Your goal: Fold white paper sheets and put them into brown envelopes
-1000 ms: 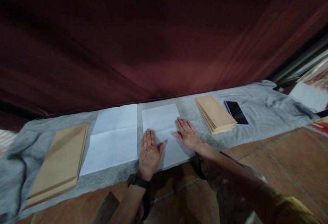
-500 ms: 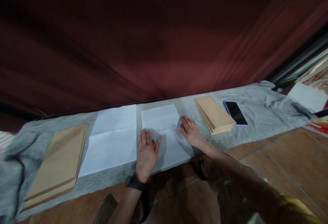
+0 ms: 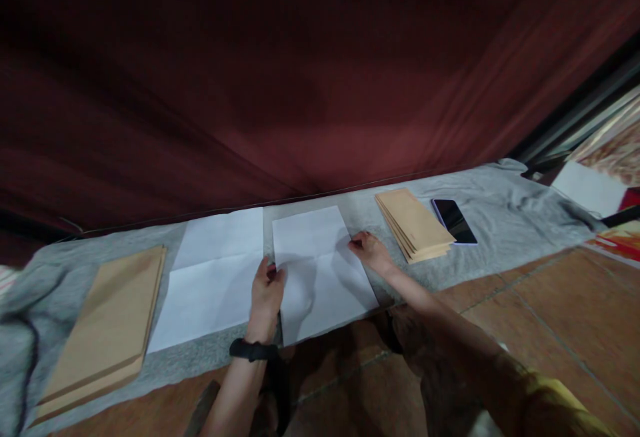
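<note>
A white sheet of paper [image 3: 325, 290] with a crease across its middle lies on the grey cloth in front of me. At its left edge, my left hand [image 3: 266, 293] has its fingers bent, with the thumb over the margin, closed on the paper. My right hand [image 3: 371, 250] pinches the right edge with thumb and fingers. To the left lies a second creased white sheet [image 3: 215, 283], close beside my left hand. Right of my right hand is a fanned stack of small brown envelopes [image 3: 415, 223].
Larger brown envelopes [image 3: 107, 317] are stacked at the left. A dark-screened phone [image 3: 455, 221] lies beyond the small envelopes. The grey cloth [image 3: 515, 223] covers a long narrow surface against a dark red curtain [image 3: 320, 90]. Tiled floor [image 3: 550, 317] shows in front.
Both hands were flat on the right-hand sheet; now their fingers are bent at its two side edges. The left hand has moved left, and the sheet has shifted slightly.
</note>
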Available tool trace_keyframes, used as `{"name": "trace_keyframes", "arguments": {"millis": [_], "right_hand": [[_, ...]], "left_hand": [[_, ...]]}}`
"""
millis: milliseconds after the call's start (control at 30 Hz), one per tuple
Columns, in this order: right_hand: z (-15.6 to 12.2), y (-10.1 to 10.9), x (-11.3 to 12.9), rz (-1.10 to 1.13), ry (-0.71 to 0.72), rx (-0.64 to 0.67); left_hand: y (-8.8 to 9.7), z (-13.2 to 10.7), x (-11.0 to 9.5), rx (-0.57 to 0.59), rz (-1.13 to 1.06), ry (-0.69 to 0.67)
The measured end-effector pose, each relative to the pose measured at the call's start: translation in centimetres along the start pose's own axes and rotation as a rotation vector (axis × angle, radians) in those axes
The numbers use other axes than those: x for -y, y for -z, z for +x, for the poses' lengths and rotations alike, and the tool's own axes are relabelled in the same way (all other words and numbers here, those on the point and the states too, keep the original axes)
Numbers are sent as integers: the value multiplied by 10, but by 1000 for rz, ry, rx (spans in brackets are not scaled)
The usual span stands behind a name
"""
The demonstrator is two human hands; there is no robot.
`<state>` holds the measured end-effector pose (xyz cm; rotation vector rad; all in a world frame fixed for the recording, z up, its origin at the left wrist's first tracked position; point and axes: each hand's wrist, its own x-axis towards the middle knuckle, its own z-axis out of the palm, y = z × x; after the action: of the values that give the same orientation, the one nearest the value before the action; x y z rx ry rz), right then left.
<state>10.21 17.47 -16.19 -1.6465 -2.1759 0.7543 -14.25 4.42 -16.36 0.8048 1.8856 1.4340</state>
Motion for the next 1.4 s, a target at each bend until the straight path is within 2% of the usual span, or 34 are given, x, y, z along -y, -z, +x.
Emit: {"name": "trace_keyframes", "arguments": {"millis": [100,167,267,333,400,500,633,800,933,1033,1200,1300,1400], "right_hand": [[4,5,-1,63,-7,34],[6,9,-2,172,-12,68],[7,16,-2,409,-38,129],[7,22,0,546,-66,163],[9,29,4,677,-98,180],[13,44,14,868,-130,177],[18,65,26,970,-121,143],[18,87,42,1044,-57,56],[14,95,53,1096,123,-36],[12,95,53,1046,250,-93],[11,81,34,879,349,-16],[7,69,18,702,427,5],[-2,59,2,460,536,18]], "left_hand": [[-1,-7,-13,13,-147,181],[-1,-9,-20,25,-238,241],[1,-8,-28,13,-300,271],[3,-6,-34,44,-308,278],[4,-4,-42,92,-312,283],[7,1,-56,88,-300,278],[14,6,-78,125,-272,214],[27,4,-105,149,-231,15],[30,-2,-119,83,-242,-140],[30,-2,-119,42,-233,-239],[32,13,-93,138,-168,-346],[35,21,-71,205,32,-450],[39,23,-51,321,249,-514]]}}
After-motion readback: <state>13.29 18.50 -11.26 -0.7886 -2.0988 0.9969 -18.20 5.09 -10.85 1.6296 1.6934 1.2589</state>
